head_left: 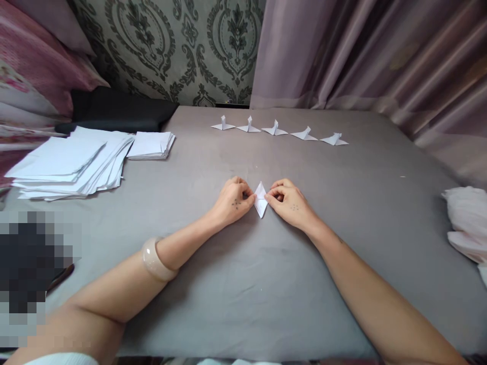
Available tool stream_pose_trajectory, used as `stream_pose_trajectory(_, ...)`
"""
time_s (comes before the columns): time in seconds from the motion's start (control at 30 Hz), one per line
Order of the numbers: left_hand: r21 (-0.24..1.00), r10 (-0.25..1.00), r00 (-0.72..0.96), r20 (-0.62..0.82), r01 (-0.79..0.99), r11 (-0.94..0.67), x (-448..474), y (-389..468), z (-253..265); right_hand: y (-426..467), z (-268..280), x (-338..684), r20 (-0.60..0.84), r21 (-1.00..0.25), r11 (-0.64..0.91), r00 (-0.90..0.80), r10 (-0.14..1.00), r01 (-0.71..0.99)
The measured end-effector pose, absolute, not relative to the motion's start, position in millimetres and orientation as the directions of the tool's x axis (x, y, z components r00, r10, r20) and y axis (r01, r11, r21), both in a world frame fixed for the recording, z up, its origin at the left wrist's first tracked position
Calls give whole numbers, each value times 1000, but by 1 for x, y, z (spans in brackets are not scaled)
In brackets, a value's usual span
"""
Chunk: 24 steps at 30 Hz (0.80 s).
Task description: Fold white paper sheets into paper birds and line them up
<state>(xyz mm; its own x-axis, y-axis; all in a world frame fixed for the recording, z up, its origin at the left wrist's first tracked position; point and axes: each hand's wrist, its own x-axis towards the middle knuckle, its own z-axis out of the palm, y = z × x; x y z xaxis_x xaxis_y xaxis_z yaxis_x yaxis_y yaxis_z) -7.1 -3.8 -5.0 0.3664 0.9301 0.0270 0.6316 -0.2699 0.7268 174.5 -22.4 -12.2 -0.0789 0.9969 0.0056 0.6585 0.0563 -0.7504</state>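
Your left hand and right hand, both nearly closed, pinch the diamond at its 9 and 3 o'clock corners, likely steadying it on the table; firmness is hard to see. Sheets at 10 o'clock and birds at 12 to 1 seem placed to leave room.

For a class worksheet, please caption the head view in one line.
Both hands hold the sides of a folded paper diamond, with five white paper figures lined up beyond.
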Motion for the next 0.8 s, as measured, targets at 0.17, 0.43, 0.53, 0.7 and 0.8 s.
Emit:
stream_pose_trajectory(0.17,736,931,363,29,623,-266,-7,-3,-6,-21,-16,175,21,-755,69,-81,997,652)
stream_pose_trajectory(0.43,681,924,360,128,646,-346,-9,-4,-16,-22,-23,175,93,-718,114,-68,993,687)
stream_pose_trajectory(0.53,572,865,442,239,656,-493,-8,-7,-19,-27,-23,172,174,-696,182,-84,981,695)
stream_pose_trajectory(0.7,202,698,687,200,668,-716,-6,-15,-12,-42,-17,163,267,-458,382,-285,921,803)
stream_pose_trajectory(0.8,81,654,751,88,649,-756,-7,-21,-5,-49,-14,160,242,-337,406,-339,909,849)
